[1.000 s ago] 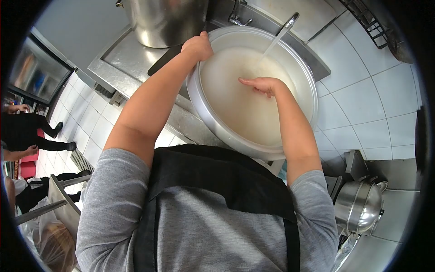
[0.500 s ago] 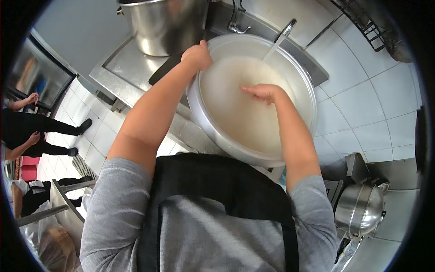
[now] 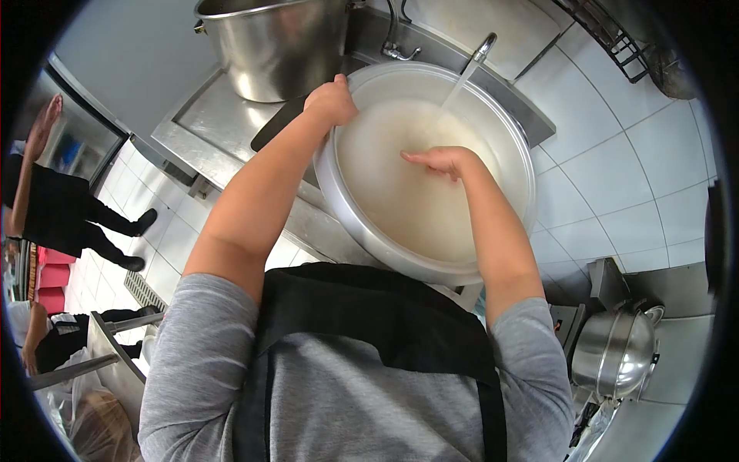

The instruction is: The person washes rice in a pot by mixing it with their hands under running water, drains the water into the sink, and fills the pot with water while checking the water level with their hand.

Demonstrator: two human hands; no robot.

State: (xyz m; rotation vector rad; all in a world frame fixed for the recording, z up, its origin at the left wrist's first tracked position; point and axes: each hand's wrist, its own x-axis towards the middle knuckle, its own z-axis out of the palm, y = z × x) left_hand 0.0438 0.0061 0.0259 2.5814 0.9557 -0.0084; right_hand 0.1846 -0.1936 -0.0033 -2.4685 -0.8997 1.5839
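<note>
A large, wide metal pot (image 3: pixel 332 181) sits in the sink, tilted a little toward me. Cloudy whitish water (image 3: pixel 392 204) fills much of it; whatever lies at the bottom is hidden. My left hand (image 3: pixel 331 102) is closed around the pot's upper left rim. Over the middle of the water, my right hand (image 3: pixel 440 161) has one digit stretched out to the left, while its other fingertips dip into the water and are partly hidden. I see nothing held in it. From the faucet (image 3: pixel 485 48), a stream runs into the pot near its far right side.
A tall steel stockpot (image 3: pixel 273 50) stands on the steel counter (image 3: pixel 204 127) to the left. A steel pot (image 3: pixel 612 354) is at lower right, a wire rack (image 3: pixel 616 42) at upper right. Two co-workers (image 3: pixel 58 208) are at far left, near a plastic bag (image 3: pixel 96 416).
My right hand has shifted slightly left in the water, while my left keeps its grip on the rim. A co-worker at far left has raised a hand.
</note>
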